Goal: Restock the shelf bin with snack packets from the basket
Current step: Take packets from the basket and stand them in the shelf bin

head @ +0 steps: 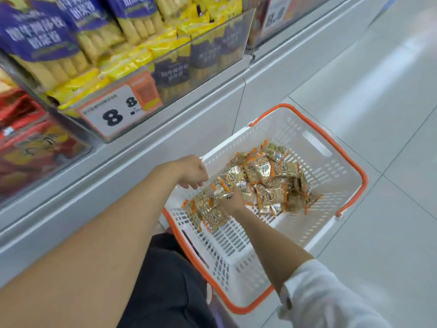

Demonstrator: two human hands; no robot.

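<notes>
A white basket (pixel 331 166) with an orange rim stands on the floor beside the shelf base. Inside it lies a heap of gold snack packets (pixel 267 176) with orange edges. My right hand (pixel 233 200) reaches down into the left part of the heap, its fingers curled around a few packets. My left hand (pixel 192 172) hovers over the basket's near-left rim with loosely curled fingers and holds nothing. Up on the shelf at the left, a clear-fronted shelf bin (pixel 212 55) holds yellow packets and purple packs.
A price card (pixel 113 114) reading 8.8 hangs on the bin's front. Red packs (pixel 30 147) fill a lower bin at the far left. The grey shelf base (pixel 118 176) runs diagonally past the basket. Pale floor tiles (pixel 378 79) stretch to the right. My dark-clothed knee (pixel 165 280) is just below the basket.
</notes>
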